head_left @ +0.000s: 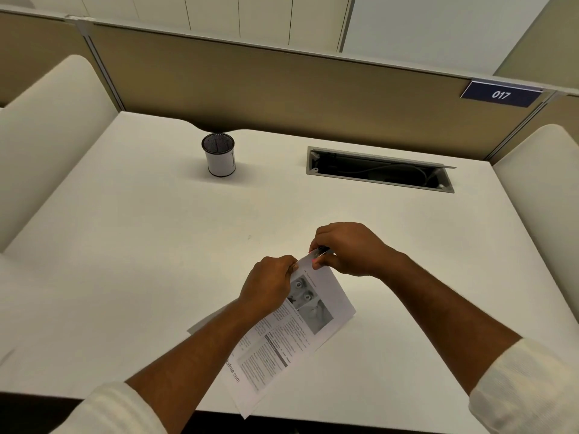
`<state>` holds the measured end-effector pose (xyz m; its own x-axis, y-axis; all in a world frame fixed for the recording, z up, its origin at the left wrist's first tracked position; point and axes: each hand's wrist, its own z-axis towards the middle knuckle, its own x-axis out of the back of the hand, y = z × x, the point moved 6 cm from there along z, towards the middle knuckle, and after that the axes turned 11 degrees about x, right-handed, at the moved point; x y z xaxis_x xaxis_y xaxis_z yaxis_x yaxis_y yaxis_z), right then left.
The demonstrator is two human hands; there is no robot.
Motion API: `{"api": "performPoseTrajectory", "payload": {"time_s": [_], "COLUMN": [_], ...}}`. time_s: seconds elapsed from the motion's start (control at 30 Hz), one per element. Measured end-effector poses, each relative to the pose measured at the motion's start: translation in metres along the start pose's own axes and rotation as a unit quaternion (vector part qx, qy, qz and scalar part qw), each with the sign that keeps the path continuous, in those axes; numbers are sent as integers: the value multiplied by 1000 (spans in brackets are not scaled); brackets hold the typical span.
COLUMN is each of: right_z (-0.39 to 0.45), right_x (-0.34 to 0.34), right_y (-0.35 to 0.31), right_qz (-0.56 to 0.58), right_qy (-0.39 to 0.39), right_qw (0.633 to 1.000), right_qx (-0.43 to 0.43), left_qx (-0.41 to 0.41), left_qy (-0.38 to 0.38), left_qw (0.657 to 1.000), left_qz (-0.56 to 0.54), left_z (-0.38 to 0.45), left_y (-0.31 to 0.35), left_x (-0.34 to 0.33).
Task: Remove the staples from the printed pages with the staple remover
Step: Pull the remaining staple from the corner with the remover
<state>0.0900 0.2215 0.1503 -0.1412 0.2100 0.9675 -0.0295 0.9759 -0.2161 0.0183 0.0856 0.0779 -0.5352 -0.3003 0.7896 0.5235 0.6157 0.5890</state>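
The printed pages point(291, 336), with grey photos and text, are held tilted above the white desk point(156, 245). My left hand point(269, 285) pinches the pages' upper left edge. My right hand point(347, 249) is closed around the staple remover point(321, 252), a small dark and red tool mostly hidden by the fingers. Its jaws sit at the top corner of the pages. The staple itself is hidden.
A white cylindrical pen holder point(219, 155) with a dark mesh top stands at the back left. An open cable slot point(380, 170) is set into the desk at the back right. Padded dividers flank both sides; a sign reads 017 point(501, 94).
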Motion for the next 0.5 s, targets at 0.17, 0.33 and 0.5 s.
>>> {"api": "performPoseTrajectory", "payload": {"time_s": [0.17,0.33,0.5], "right_z": [-2,-4,-6], "right_x": [-1,-3,-9], "right_y": [1,1,4], "right_qz": [-16,-11,24], "right_qy": [10,29,16], "right_qw": [1000,999,999], "right_qx": [-8,-18,-32], "left_qx": [3,-3,9], "left_qy": [-7,-11,-10], "left_qw": [1000,1000,1000], "left_qz": [2,2,-12], "left_z": [-1,-1,-1], "left_y": [1,2,-2], "left_x": [-3,-3,0]}}
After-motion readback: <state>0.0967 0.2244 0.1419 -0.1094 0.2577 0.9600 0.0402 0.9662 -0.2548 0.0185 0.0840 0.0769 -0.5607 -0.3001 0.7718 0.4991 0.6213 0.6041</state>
